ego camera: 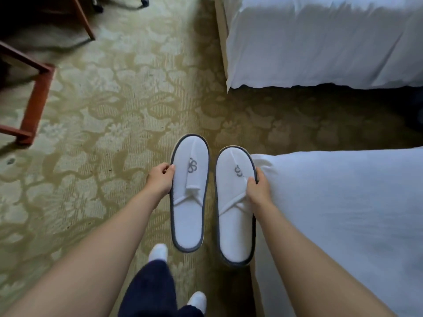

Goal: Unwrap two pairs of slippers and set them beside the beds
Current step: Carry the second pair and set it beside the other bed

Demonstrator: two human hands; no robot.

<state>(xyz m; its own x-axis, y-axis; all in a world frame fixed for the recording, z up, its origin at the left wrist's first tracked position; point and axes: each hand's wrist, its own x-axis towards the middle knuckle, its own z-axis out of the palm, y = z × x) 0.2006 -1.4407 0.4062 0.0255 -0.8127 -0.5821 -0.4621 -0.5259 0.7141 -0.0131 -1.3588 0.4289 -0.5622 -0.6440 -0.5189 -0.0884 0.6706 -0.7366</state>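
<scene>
Two white slippers with grey trim and a grey logo are held flat above the carpet, side by side, toes pointing away from me. My left hand (160,180) grips the left slipper (188,213) by its left edge. My right hand (258,187) grips the right slipper (233,225) by its right edge, close to the corner of the near bed (343,225). No wrapping shows on either slipper. A second bed (320,42) with white bedding stands further off at the upper right.
Patterned green-gold carpet (114,110) covers the floor, with a shadowed gap (309,120) between the two beds. A red-brown wooden furniture frame (36,101) stands at the left. Chair casters (144,2) show at the top. My feet in white socks (158,251) are below the slippers.
</scene>
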